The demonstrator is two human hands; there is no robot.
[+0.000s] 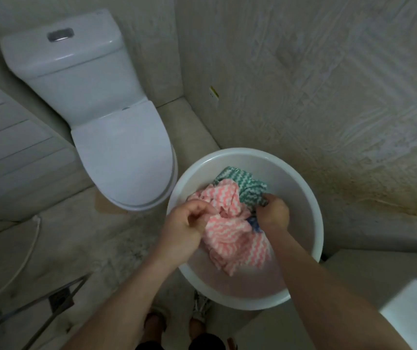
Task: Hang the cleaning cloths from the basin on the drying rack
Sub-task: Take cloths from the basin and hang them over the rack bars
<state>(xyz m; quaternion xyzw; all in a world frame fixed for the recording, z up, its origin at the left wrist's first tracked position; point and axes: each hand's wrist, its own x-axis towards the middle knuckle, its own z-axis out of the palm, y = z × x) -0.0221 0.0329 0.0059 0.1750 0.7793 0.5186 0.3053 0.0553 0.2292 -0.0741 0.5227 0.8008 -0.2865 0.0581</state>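
My left hand pinches the pink cloth; my right hand grips the green cloth, both inside the basin rim, lower centre. Toilet just left of basin; stained wall close on right.

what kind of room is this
Probably a bathroom: a white toilet with its lid down, and beside it a white basin holding a pink cloth and a green cloth.
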